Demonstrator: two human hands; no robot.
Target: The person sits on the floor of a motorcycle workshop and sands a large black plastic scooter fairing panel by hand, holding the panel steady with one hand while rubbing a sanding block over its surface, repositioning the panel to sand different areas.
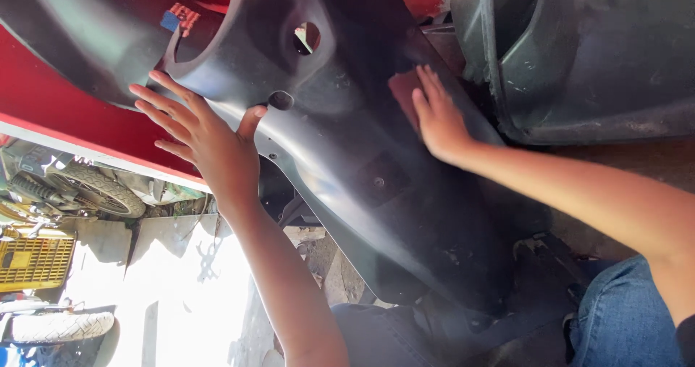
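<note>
Both hands lie open and flat on a large black moulded plastic scooter body panel (347, 142): the left hand (206, 142) near its curved edge, the right hand (438, 117) farther across. The panel leans against a red body part (58, 106), beside another dark plastic cover (594, 56).

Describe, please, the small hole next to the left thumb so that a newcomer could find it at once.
Start from the large black plastic panel that both hands press flat. The left hand lies on its left edge, and the small hole sits just right of that thumb tip. It is dark and oval, unlike the bigger round hole above it, which shows light through.
</note>
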